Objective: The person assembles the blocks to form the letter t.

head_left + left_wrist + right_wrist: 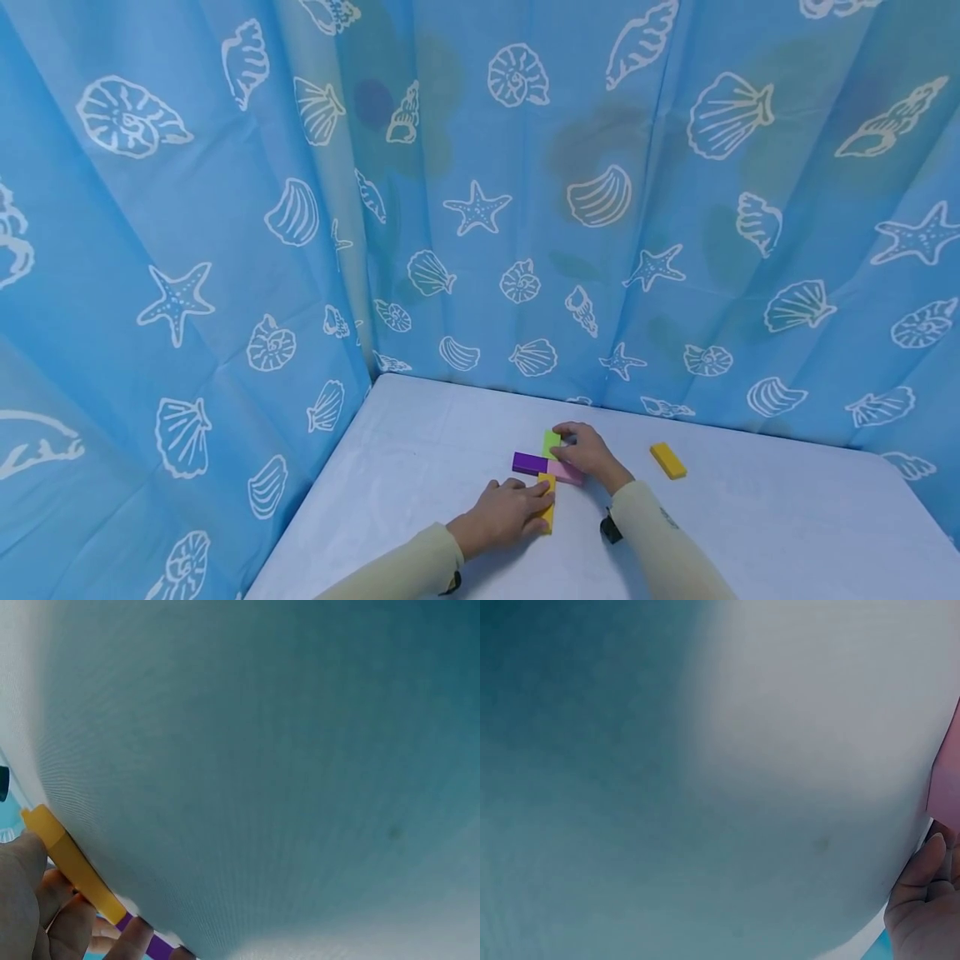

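Observation:
Four blocks meet in a cross on the white table. My left hand holds the near yellow block along its sides; the left wrist view shows that block between thumb and fingers, with a purple strip past its end. At the far side, my right hand pinches the light green block between thumb and fingertips. The purple block lies on the left of the cross and the pink block on the right, under the right hand. In the right wrist view the pink block shows beside the curled fingers.
Another yellow block lies apart on the table, to the right of my right hand. The white tabletop runs back to a blue shell-patterned curtain, which also hangs along the left side.

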Demonstrator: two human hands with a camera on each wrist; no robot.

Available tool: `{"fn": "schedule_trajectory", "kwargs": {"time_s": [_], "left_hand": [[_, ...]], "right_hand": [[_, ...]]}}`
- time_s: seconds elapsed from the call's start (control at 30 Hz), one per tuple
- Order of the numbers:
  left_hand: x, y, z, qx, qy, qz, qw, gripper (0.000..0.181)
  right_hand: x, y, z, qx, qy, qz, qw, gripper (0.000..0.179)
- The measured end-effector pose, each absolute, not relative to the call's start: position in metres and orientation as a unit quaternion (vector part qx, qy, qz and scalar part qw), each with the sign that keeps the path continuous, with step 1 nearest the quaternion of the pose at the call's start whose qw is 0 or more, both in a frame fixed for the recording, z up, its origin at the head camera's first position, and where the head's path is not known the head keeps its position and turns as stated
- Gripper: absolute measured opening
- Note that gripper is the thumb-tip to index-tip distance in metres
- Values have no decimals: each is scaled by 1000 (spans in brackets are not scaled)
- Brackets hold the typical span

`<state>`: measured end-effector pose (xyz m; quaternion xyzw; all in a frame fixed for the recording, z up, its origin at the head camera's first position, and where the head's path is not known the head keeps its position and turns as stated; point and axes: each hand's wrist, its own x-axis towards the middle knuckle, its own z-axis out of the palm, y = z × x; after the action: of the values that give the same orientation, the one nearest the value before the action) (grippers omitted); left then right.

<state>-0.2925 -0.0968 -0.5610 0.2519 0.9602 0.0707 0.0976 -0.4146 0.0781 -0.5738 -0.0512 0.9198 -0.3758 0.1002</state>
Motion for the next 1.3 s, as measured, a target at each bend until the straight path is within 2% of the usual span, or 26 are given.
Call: {"fn": "schedule_trajectory", "kwargs": {"time_s": [0.57, 0.77, 0.93, 1.3], "left_hand": [[-293, -96, -561, 251, 960, 67, 101, 51], [-292, -96, -561, 251, 961, 69, 97, 51], [-295, -96, -561, 251, 961, 71, 94, 51], [-292, -97, -561, 246, 962, 75, 94, 53]], "right_hand": [[-412, 84, -564, -59, 901, -412, 123, 48], [-412, 86, -562, -54, 903, -407, 129, 56], [-413, 97, -559, -64, 906, -399, 128, 63], [-415, 119, -560, -64, 904, -400, 135, 63]]}}
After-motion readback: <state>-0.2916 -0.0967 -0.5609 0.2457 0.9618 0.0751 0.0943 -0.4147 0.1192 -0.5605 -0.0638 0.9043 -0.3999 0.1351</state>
